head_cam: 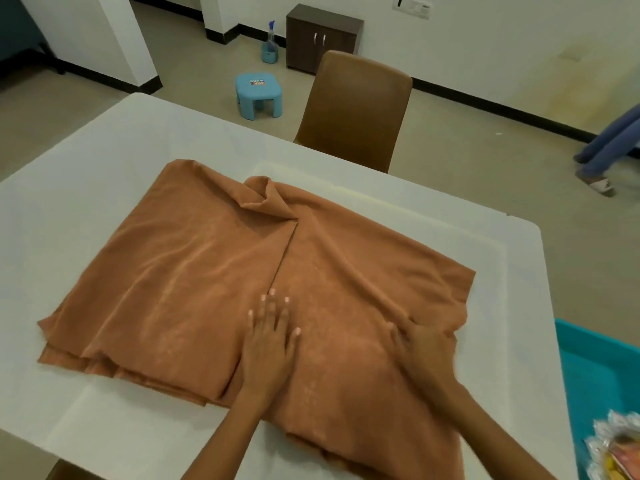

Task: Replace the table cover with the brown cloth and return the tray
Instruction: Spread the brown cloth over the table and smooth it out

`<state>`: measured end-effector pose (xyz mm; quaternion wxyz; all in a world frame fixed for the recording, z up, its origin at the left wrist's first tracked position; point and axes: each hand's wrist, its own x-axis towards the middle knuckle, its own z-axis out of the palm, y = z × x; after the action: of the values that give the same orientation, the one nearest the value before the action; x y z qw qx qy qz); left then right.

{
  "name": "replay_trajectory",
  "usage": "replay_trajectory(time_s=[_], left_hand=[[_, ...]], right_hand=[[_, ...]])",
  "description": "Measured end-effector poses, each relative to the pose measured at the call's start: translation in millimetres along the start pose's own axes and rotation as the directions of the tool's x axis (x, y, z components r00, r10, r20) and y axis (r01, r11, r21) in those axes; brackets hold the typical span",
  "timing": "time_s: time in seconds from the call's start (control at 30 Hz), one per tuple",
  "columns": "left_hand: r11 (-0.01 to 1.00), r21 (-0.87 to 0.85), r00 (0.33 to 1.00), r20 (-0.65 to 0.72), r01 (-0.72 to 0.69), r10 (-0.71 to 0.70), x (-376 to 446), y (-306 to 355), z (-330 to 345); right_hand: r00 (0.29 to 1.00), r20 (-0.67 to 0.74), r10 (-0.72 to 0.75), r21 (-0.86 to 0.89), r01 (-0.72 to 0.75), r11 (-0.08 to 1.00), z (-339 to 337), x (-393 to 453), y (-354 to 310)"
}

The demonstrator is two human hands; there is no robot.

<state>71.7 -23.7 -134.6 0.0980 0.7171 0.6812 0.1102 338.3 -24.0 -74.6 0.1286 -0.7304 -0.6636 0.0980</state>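
The brown cloth (194, 271) lies partly unfolded on the white table (104, 150), with a fold seam down its middle and a bunched corner at the far side. My left hand (270, 344) lies flat on the cloth near the seam, fingers straight and spread. My right hand (420, 348) grips a gathered fold of the cloth near its right edge, fingertips hidden under the fabric. A teal tray (588, 375) sits past the table's right edge, holding shiny wrapped packets (613, 445).
A brown chair (356, 112) stands at the table's far side. Beyond it on the floor are a small blue stool (258, 95), a spray bottle (270, 43) and a dark cabinet (322, 36). Another person's legs (609, 150) show at the right.
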Motion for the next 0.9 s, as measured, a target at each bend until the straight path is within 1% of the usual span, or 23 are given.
replay_trajectory(time_s=[0.03, 0.07, 0.1, 0.17, 0.2, 0.3, 0.37, 0.43, 0.47, 0.5, 0.57, 0.63, 0.7, 0.8, 0.83, 0.9], left_hand=[[0.999, -0.014, 0.999, 0.026, -0.035, 0.035, 0, 11, 2], [0.998, -0.022, 0.997, 0.060, -0.053, 0.055, 0, 20, 7], [0.998, -0.027, 0.994, 0.096, -0.058, 0.060, -1, 27, 12], [0.999, -0.035, 0.987, 0.155, -0.037, 0.042, -3, 36, 21], [0.999, -0.036, 0.986, 0.166, -0.026, 0.031, -4, 38, 26], [0.999, -0.044, 0.988, 0.149, -0.024, 0.030, -9, 47, 34], [0.997, -0.060, 0.989, 0.132, -0.054, 0.062, -11, 54, 35], [0.995, -0.049, 0.991, 0.091, -0.091, 0.095, -12, 55, 29], [0.996, -0.039, 0.995, 0.054, -0.081, 0.083, -11, 51, 23], [0.998, -0.033, 0.999, 0.007, -0.048, 0.048, -9, 44, 16], [0.997, -0.026, 0.995, -0.072, 0.073, -0.075, -3, 21, 1], [0.975, -0.029, 0.969, -0.104, 0.222, -0.224, 3, -7, -11], [0.941, -0.054, 0.937, -0.088, 0.335, -0.339, 9, -34, -19], [0.904, -0.023, 0.903, -0.038, 0.428, -0.428, 17, -69, -25], [0.892, -0.009, 0.892, -0.008, 0.451, -0.452, 18, -81, -25], [0.870, -0.038, 0.870, 0.050, 0.492, -0.490, 20, -101, -21]], right_hand=[[0.999, 0.010, 0.036, 0.047, -0.036, 0.998, 12, 3, -7], [0.995, 0.066, 0.071, 0.099, -0.078, 0.992, 24, 4, -15], [0.991, 0.125, 0.053, 0.082, -0.063, 0.995, 39, 6, -20], [0.981, 0.190, -0.039, -0.079, 0.055, 0.995, 61, 7, -27], [0.972, 0.233, -0.036, -0.124, 0.067, 0.990, 67, 7, -25], [0.975, 0.214, -0.056, -0.149, 0.089, 0.985, 73, 6, -1], [0.974, 0.218, -0.065, -0.182, 0.106, 0.978, 70, 11, 16], [0.975, 0.211, -0.075, -0.219, 0.122, 0.968, 64, 19, 32], [0.975, 0.208, -0.079, -0.239, 0.129, 0.962, 61, 23, 40], [0.976, 0.207, -0.074, -0.256, 0.127, 0.958, 59, 27, 45], [0.982, 0.185, -0.037, -0.271, 0.087, 0.959, 55, 31, 42], [0.986, 0.163, -0.028, -0.233, 0.065, 0.970, 59, 27, 13], [0.984, 0.157, -0.083, -0.161, 0.108, 0.981, 71, 17, -34], [0.947, 0.210, -0.241, -0.057, 0.258, 0.965, 94, 9, -95], [0.933, 0.241, -0.268, -0.055, 0.288, 0.956, 101, 8, -106], [0.919, 0.271, -0.287, -0.054, 0.312, 0.948, 112, 7, -108]])
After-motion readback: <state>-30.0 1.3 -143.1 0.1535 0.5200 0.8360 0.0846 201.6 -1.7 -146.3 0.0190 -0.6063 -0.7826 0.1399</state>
